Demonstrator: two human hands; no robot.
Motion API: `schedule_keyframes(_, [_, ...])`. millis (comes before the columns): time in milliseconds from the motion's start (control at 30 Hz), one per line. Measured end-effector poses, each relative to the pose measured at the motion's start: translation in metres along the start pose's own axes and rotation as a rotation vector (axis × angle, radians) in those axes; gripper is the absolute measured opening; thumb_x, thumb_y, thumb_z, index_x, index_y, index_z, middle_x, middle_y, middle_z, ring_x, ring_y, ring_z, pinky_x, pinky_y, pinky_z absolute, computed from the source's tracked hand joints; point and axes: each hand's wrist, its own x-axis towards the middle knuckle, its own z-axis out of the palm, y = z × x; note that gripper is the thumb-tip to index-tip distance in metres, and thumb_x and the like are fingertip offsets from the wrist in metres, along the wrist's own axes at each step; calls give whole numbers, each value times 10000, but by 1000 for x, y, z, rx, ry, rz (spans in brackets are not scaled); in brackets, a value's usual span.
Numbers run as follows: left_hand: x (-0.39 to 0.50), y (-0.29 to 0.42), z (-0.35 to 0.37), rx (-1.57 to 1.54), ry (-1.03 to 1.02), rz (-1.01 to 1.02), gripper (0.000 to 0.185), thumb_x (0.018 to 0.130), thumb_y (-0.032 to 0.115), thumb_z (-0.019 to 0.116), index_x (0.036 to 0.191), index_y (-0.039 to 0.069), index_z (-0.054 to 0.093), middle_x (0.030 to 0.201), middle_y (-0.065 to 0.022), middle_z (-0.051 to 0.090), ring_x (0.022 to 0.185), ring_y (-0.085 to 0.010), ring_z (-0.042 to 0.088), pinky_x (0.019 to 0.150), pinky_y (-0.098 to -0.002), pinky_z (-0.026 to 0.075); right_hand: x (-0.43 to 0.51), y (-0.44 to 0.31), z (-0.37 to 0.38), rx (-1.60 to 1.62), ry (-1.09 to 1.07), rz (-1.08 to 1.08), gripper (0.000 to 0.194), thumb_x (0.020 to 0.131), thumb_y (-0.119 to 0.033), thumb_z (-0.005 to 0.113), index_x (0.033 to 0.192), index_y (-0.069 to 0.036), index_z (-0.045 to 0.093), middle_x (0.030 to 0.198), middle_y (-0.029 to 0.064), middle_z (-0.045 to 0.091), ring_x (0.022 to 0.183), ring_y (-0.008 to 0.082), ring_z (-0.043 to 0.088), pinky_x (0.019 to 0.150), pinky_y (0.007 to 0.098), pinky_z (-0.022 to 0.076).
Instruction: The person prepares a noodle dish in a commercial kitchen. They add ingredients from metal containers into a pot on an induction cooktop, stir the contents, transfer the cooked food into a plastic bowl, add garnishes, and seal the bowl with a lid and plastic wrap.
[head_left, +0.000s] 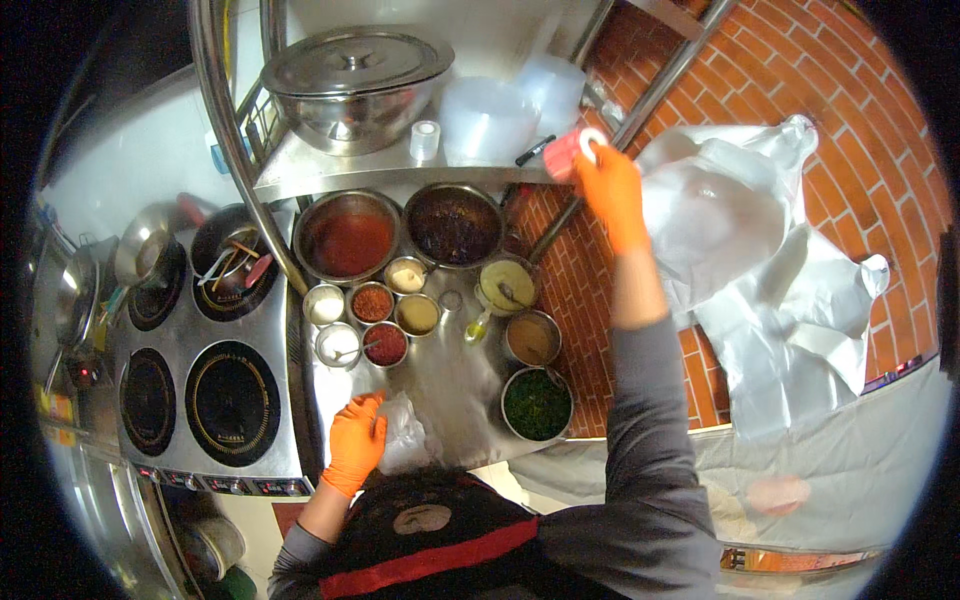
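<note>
Gloved in orange, my right hand (611, 191) is raised at the shelf's right end. It grips a red roll (564, 154), probably tape, by its white core. My left hand (356, 442), also in an orange glove, is low over the front of the steel counter (457, 382), fingers partly curled. Right beside its thumb lies a clear plastic bag (405, 435); whether the fingers pinch it I cannot tell. Just left of the red roll, a black marker pen (535, 151) lies on the steel shelf (337, 178).
Bowls of red sauce (351, 238) and dark sauce (454, 225) stand behind several small seasoning cups (371, 302). Chopped greens (537, 405) fill a bowl at front right. Left is an induction cooktop (232, 401) with pans. A lidded steel basin (356, 97) and plastic containers (489, 120) occupy the shelf. White plastic bags (720, 202) hang right.
</note>
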Motion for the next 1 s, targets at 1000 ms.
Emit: schedule_keyframes(1000, [88, 9, -93, -1298, 454, -212, 155, 1002, 135, 614, 1061, 12, 688, 992, -75, 716, 864, -162, 660, 807, -292, 521, -125, -75, -40, 425, 33, 52, 226, 984, -197, 621, 927, 7, 700, 678, 22, 663, 607, 94, 602, 584, 270, 487])
